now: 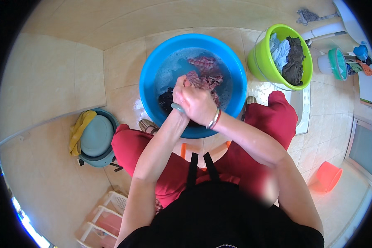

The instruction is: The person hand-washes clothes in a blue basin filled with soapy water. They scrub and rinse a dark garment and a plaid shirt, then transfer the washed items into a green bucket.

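Observation:
A large blue tub [146,95] of cloudy, sudsy water stands on the floor in front of me. Over it my left hand [180,91] and my right hand [199,106] are pressed together, fingers closed on a bunched pink checked garment [202,81]. The garment trails from my fingers into the water toward the tub's far side. Most of my fingertips are hidden behind the hands. Dark cloth [166,100] lies in the water left of my hands. A pale bangle circles my left wrist; a silver bangle and a red cord are on the right.
At the far right a lime green bucket [258,62] holds light blue cloth [279,51] and dark cloth [294,62]. A grey-blue basin [97,135] with a yellow cloth [81,131] stands left. An orange-red bucket [330,177] and a white rack [96,218] are farther off.

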Motion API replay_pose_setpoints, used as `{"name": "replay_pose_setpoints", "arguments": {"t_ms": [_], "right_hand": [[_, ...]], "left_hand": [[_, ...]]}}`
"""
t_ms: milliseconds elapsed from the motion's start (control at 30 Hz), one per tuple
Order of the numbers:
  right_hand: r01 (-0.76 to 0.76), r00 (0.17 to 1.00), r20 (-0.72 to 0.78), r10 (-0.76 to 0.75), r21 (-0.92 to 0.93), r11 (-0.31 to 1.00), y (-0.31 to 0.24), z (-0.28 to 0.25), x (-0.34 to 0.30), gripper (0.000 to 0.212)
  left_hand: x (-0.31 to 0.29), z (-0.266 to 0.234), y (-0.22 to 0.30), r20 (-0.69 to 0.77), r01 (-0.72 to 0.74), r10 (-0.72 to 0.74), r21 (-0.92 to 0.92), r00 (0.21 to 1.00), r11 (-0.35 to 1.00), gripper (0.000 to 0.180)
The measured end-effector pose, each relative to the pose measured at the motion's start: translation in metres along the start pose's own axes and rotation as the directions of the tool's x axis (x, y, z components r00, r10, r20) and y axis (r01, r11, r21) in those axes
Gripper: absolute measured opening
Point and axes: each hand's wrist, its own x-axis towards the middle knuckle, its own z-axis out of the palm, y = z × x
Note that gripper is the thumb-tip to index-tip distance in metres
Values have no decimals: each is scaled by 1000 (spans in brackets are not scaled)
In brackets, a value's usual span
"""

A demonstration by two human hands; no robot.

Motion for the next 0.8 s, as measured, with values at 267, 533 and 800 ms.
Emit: {"name": "replay_pose_setpoints", "arguments": {"t_ms": [267, 533, 800], "right_hand": [[-310, 951, -23, 309, -71, 948, 57, -1, 6, 23], [-7, 999, 32, 4, 64, 998, -4, -2, -8, 16], [-252, 968, -20, 252, -133, 958, 68, 4, -3, 23]], "left_hand": [[-7, 9, -15, 8, 140, -140, -20, 990, 990, 27], [36, -53, 4, 441, 239, -202, -30, 875, 970, 27], [-16, 14, -18, -138, 88, -75, 97, 988, 991, 24]]}}
